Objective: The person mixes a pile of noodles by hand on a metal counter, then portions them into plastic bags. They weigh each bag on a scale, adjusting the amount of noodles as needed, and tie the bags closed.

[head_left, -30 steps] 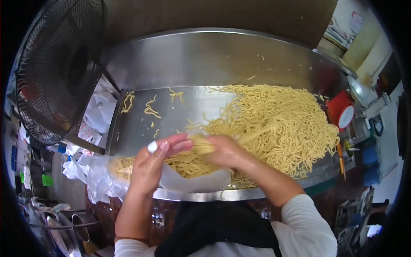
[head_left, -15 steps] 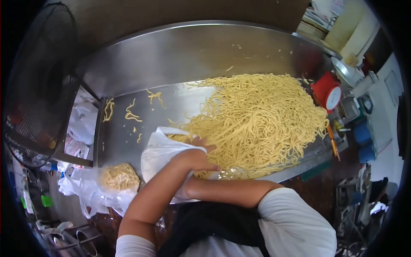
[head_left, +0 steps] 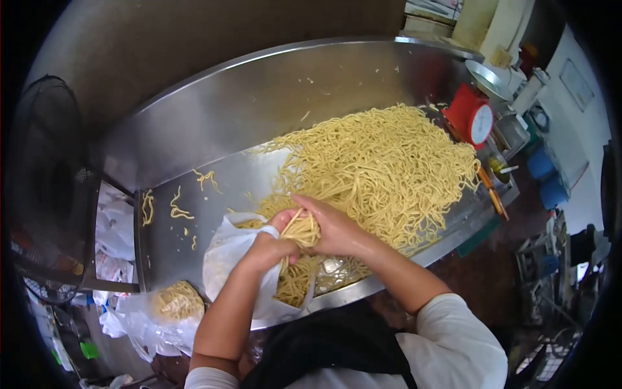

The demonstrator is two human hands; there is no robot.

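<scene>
White Short-Sleeved Cloth Shirt [head_left: 433, 360] Under a Broad Black Cloth Apron [head_left: 324, 347]

The shirt's loose sleeves [head_left: 455, 327] are plain, with soft creases on the right one. A narrow black strap [head_left: 408, 373] crosses the white fabric beside the apron.

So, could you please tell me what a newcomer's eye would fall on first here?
Probably the big heap of yellow noodles, spread over the right part of the steel tray. Next, the left hand and right hand, holding a clump of noodles between them above the open white bag. The red scale stands out beyond the heap, at the right.
</scene>
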